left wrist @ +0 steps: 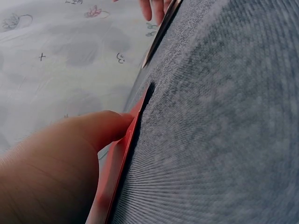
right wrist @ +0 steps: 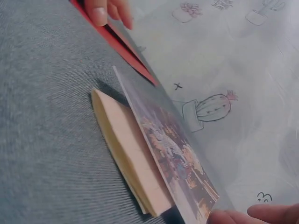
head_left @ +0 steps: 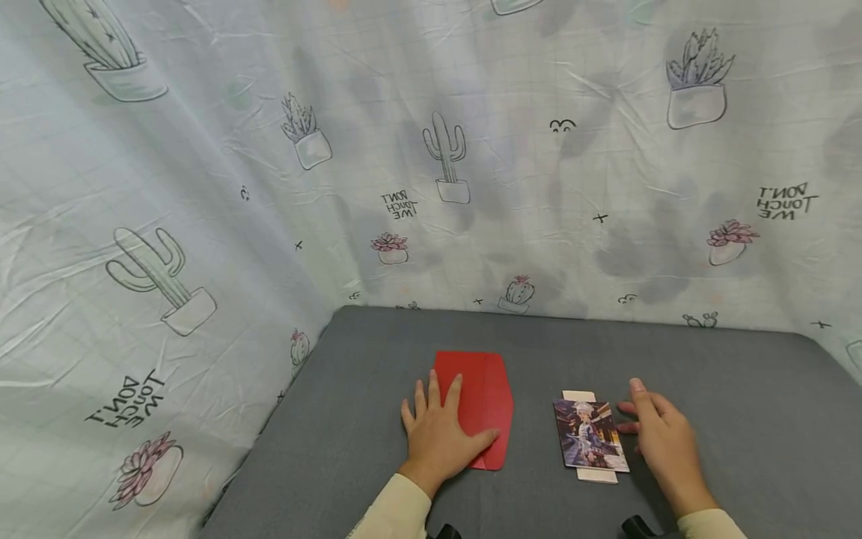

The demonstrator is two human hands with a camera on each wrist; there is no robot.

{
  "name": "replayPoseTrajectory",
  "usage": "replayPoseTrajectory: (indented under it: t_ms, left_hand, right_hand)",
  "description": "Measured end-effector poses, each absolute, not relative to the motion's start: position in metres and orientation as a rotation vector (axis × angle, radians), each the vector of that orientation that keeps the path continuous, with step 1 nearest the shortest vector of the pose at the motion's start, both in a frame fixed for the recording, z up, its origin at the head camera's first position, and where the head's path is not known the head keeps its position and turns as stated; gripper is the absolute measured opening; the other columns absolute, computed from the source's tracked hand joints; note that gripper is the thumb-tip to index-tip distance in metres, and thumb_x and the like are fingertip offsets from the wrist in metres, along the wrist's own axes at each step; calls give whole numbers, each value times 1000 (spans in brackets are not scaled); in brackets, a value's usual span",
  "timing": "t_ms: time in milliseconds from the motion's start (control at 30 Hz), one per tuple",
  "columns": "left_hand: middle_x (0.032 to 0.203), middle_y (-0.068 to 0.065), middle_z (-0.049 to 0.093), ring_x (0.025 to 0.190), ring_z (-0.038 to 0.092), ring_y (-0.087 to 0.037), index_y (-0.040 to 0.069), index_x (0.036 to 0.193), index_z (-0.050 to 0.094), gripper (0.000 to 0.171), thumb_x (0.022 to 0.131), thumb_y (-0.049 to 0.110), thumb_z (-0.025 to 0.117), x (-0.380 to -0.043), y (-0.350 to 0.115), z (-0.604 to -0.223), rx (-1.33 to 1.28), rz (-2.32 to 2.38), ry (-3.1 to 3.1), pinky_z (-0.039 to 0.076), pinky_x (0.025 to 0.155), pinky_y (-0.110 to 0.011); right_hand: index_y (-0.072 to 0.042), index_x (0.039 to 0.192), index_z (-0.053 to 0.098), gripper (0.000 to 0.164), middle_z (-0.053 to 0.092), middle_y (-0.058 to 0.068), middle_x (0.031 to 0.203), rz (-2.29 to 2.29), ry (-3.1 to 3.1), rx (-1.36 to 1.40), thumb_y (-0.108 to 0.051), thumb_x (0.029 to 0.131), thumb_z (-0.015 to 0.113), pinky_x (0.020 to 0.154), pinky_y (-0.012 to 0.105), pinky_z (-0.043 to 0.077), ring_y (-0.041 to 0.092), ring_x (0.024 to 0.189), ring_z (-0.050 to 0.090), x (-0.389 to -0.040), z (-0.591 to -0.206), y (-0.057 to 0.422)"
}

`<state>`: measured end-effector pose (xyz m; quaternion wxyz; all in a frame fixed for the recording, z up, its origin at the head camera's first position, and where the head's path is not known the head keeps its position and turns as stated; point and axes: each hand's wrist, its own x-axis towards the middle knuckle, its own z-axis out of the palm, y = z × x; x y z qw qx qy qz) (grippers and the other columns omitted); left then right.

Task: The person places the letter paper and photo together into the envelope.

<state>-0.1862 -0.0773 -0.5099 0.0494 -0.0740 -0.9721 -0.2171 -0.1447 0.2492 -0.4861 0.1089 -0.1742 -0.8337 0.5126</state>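
I see the left hand lying with fingers spread over a flat red paper envelope, thumb reaching right across it. The hand covers the envelope's near left part; the far end and right edge stay visible. To the right, the right hand has its thumb stretched out and its other fingers loosely bent, just beside the right edge of a rectangular glossy card with a colourful printed figure; I cannot tell whether a fingertip touches it. The card lies over a folded cream paper strip, hiding its middle, with the ends poking out near and far. Beneath everything spreads a grey cloth-covered table; beyond it and leftward hangs a white cactus-print curtain.
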Motion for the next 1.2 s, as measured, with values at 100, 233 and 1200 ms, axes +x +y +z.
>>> replayPoseTrajectory:
  t_ms: [100,233,1200]
  left_hand:
    - [174,-26,25,156,22,-56,18,168,45,106,83,74,75,-186,-78,-510,-223,-702,-2970,14,115,-82]
    - [174,-27,25,157,23,-54,17,169,44,104,86,72,75,-187,-78,-510,-235,-735,-2972,14,115,-82]
    - [175,-26,24,159,20,-50,11,162,51,87,90,56,70,-186,-80,-511,-277,-802,-2957,13,114,-82]
  right_hand:
    - [6,147,60,87,77,21,121,1569,-2457,-554,-69,110,37,56,37,55,9,76,72,-145,-485,251]
    - [8,148,58,90,79,17,116,1640,-2466,-592,-71,108,41,56,38,54,12,76,72,-145,-482,252]
    - [12,139,64,37,73,6,112,1916,-2534,-371,-11,110,64,71,35,59,11,92,67,-151,-488,258]
